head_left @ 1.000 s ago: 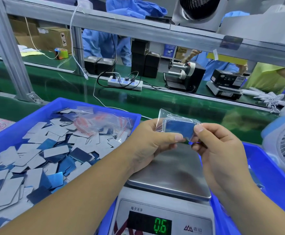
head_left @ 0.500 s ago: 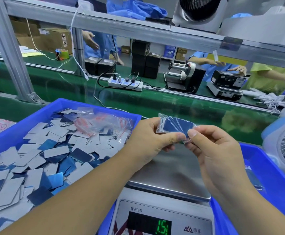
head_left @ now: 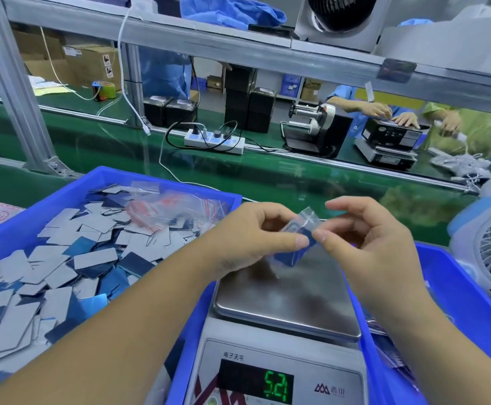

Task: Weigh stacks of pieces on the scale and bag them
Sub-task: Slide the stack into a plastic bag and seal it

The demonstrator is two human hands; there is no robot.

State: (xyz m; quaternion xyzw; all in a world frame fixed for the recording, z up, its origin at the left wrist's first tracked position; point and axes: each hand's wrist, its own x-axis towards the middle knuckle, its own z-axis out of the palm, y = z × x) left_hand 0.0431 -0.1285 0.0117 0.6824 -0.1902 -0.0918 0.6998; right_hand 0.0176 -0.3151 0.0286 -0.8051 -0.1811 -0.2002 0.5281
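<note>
One stack of blue pieces (head_left: 292, 255) sits bagged just above the scale (head_left: 285, 302), pinched by the left hand (head_left: 250, 235) and right hand (head_left: 364, 238) as if sealing, while many loose pieces fill the bin (head_left: 162, 178) left of the scale.

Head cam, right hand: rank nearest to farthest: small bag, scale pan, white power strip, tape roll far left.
From the right hand:
1. Small bag, pinched between both hands, touching its fingertips.
2. Scale pan, directly below the hands.
3. White power strip, across the green belt, ahead and left.
4. Tape roll, far left on the back bench.
</note>
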